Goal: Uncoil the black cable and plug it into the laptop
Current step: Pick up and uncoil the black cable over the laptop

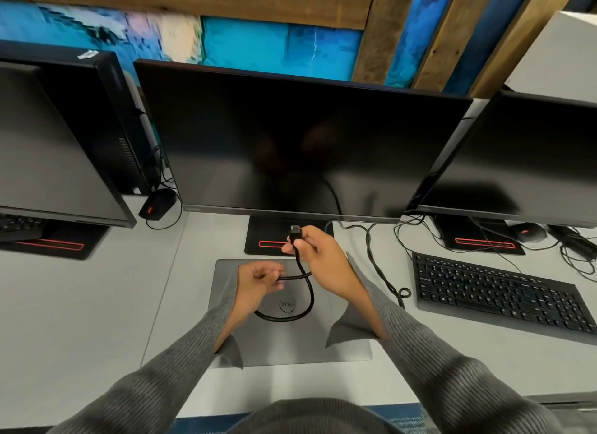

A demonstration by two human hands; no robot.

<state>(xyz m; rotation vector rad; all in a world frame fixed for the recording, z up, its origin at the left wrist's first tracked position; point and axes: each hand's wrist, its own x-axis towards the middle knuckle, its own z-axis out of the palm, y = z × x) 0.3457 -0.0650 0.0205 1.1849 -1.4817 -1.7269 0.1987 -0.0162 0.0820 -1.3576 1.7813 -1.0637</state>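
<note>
**Cable half-uncoiled over the closed laptop**

The right hand (pixel 318 256) pinches the black cable (pixel 303 299) just below its plug (pixel 295 232), plug end pointing up and away from the person. The left hand (pixel 258 280) is curled shut on the other run of the cable, level w/ and just beside the right wrist. Between the two, one loop hangs down below both hands and rests on the lid of the laptop (pixel 342 343), crossing itself once under the right hand.

Judgement: the step in hand is uncoiling, roughly midway. To do it well, the person should draw the hands apart sideways, letting the cable slide thru the left fingers rather than yanking, so the crossing rolls out instead of tightening into a kink. Keep the right grip on the plug body, not the wire.

The laptop's ports aren't visible from here; which edge takes the plug can't be told. The lid is shut.
</note>
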